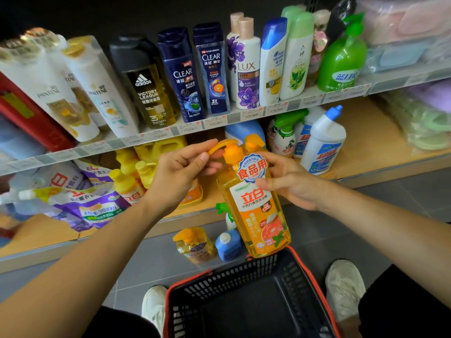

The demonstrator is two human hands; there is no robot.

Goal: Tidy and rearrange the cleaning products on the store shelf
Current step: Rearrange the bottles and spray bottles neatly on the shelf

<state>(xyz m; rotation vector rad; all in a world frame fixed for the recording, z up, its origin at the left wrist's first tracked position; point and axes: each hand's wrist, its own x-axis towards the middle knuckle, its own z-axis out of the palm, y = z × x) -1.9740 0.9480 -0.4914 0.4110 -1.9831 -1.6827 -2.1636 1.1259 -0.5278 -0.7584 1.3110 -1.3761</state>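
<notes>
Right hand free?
No, the right hand grips the orange dish soap bottle at its upper body while the left hand pinches its pump spout.

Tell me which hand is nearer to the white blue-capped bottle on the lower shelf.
Right. The right hand is just below-left of the white bottle; the left hand is farther left, beyond the orange bottle.

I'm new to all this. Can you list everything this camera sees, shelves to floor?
orange dish soap bottle: one, orange, held between both hands
Pantene bottles: several, white, upper shelf left
Clear bottles: two in front, dark blue, upper shelf middle
green pump bottle: one, green, upper shelf right
toilet cleaner bottle: one, white with blue cap, lower shelf right
refill pouches: several, purple, lower shelf left
basket: one, black with red rim, bottom of view
left hand: one, pinches the bottle's pump spout
right hand: one, grips the bottle's shoulder
</notes>
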